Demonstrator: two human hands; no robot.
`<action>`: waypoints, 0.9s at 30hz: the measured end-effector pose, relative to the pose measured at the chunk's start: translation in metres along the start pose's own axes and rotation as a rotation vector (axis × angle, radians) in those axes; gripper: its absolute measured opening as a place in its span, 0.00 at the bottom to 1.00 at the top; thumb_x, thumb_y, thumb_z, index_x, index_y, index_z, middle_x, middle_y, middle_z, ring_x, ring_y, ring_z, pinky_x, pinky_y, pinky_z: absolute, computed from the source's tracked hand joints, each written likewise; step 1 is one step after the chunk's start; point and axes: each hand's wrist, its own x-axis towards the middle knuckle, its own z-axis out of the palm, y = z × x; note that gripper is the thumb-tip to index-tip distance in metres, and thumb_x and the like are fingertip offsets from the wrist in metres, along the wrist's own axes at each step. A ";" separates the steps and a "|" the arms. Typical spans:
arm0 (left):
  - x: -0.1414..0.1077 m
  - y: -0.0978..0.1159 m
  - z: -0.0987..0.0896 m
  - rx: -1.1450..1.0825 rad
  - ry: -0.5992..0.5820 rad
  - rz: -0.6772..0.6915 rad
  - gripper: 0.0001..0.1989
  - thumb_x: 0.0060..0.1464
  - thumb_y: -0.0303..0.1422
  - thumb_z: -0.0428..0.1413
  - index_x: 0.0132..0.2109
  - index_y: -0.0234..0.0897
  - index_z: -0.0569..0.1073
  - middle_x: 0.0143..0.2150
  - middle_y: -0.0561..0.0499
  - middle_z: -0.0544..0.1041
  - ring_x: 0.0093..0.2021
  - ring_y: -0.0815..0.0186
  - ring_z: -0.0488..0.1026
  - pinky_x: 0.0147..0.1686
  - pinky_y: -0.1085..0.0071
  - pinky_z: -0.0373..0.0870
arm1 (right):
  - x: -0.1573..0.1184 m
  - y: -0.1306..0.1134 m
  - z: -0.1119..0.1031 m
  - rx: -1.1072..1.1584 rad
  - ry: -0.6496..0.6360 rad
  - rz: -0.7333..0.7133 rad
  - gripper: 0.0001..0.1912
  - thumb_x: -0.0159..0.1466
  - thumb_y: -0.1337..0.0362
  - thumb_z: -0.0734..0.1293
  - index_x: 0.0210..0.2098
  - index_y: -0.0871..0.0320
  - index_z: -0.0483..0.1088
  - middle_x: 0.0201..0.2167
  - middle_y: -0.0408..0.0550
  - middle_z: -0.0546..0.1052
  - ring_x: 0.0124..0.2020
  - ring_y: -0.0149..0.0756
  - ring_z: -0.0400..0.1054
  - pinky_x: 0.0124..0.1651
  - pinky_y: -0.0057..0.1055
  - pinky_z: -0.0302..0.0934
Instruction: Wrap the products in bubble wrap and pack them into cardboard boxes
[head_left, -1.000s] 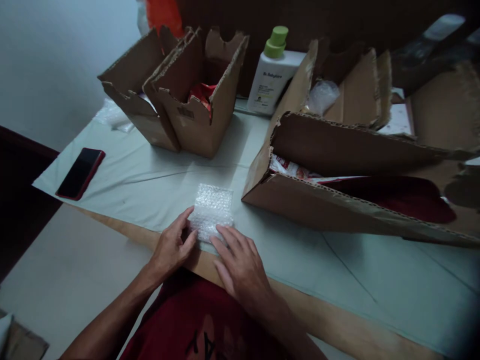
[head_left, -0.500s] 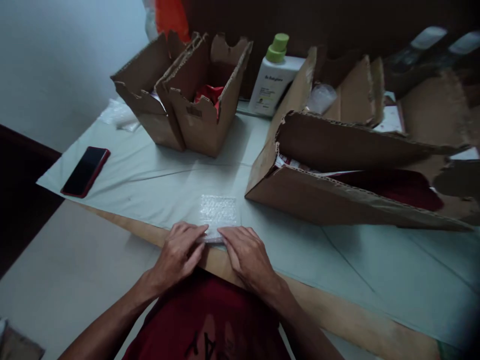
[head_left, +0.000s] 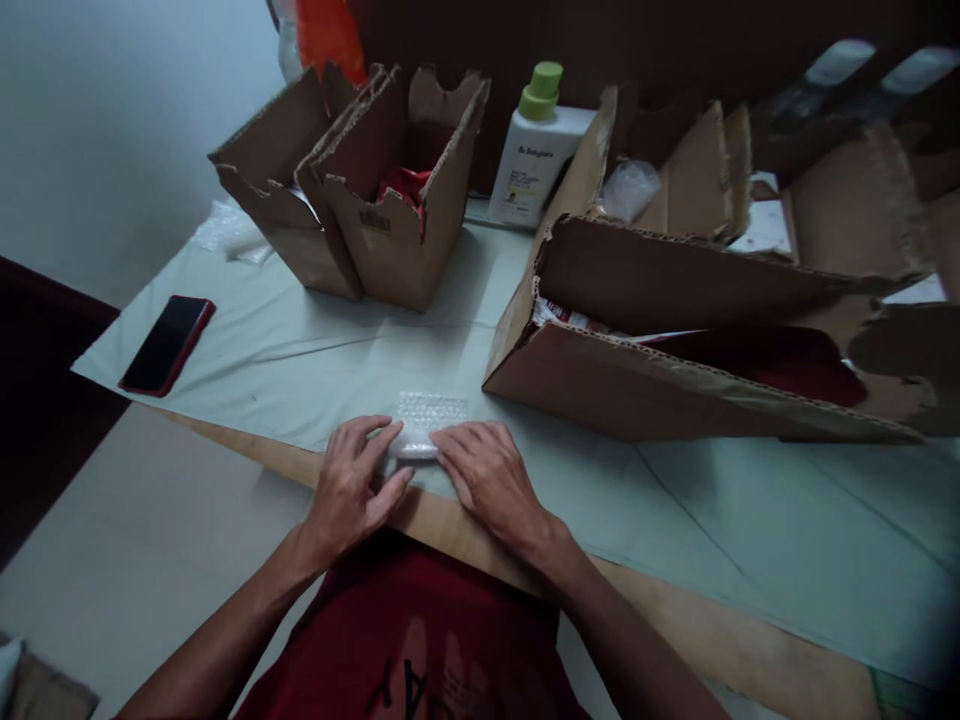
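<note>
A small piece of clear bubble wrap (head_left: 433, 410) lies near the front edge of the table, its near part rolled into a short tube and its far part flat. My left hand (head_left: 358, 475) is at the left end of the roll, with curved fingertips on it and the thumb below, nearer to me. At the right end, my right hand (head_left: 487, 475) presses its bent fingers on the roll; its thumb is partly tucked below. Whether anything is wrapped inside the roll cannot be seen.
Two narrow cardboard boxes (head_left: 390, 250) stand at the back left, one holding something red. A larger divided cardboard box (head_left: 637, 385) occupies the right. Between them stands a white bottle (head_left: 529, 165) with a green cap. A phone (head_left: 169, 345) lies at the left edge; crumpled plastic (head_left: 232, 235) lies behind it.
Both hands have moved slightly away from me along with the near edge of the bubble wrap, which now forms a thicker roll. Less of the wrap lies flat. The view has shifted a little.
</note>
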 end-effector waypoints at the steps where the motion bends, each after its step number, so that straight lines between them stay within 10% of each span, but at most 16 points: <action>1: -0.003 0.003 -0.002 -0.021 -0.019 0.032 0.23 0.65 0.31 0.57 0.65 0.42 0.66 0.58 0.40 0.73 0.59 0.51 0.70 0.57 0.52 0.70 | -0.001 0.001 -0.002 0.051 -0.014 0.022 0.14 0.74 0.67 0.62 0.55 0.55 0.74 0.46 0.51 0.82 0.47 0.42 0.73 0.52 0.41 0.62; 9: 0.014 -0.001 0.012 -0.071 -0.143 -0.026 0.16 0.67 0.29 0.51 0.58 0.37 0.74 0.44 0.44 0.78 0.46 0.56 0.72 0.49 0.55 0.72 | -0.022 -0.015 -0.019 -0.131 0.069 0.053 0.17 0.71 0.65 0.64 0.58 0.59 0.71 0.59 0.61 0.74 0.59 0.53 0.65 0.56 0.49 0.60; 14: 0.016 0.000 0.010 -0.080 0.031 -0.173 0.16 0.66 0.35 0.55 0.59 0.39 0.74 0.51 0.42 0.75 0.51 0.55 0.73 0.52 0.53 0.75 | -0.002 -0.006 -0.008 -0.177 -0.031 0.019 0.14 0.70 0.73 0.64 0.53 0.57 0.74 0.53 0.56 0.77 0.53 0.47 0.69 0.54 0.45 0.59; 22: -0.017 0.018 -0.002 -0.642 -0.053 -0.634 0.33 0.57 0.48 0.63 0.66 0.41 0.68 0.50 0.45 0.80 0.42 0.61 0.80 0.40 0.67 0.80 | -0.021 -0.012 -0.025 0.551 0.075 0.287 0.12 0.70 0.69 0.66 0.51 0.53 0.76 0.46 0.44 0.83 0.46 0.36 0.74 0.54 0.35 0.62; 27: 0.001 0.038 0.005 -0.738 -0.266 -0.506 0.15 0.55 0.47 0.63 0.39 0.39 0.79 0.29 0.52 0.79 0.28 0.62 0.77 0.27 0.70 0.76 | -0.053 -0.018 -0.041 0.768 0.047 0.358 0.14 0.65 0.63 0.72 0.51 0.55 0.76 0.48 0.47 0.81 0.50 0.38 0.74 0.55 0.34 0.65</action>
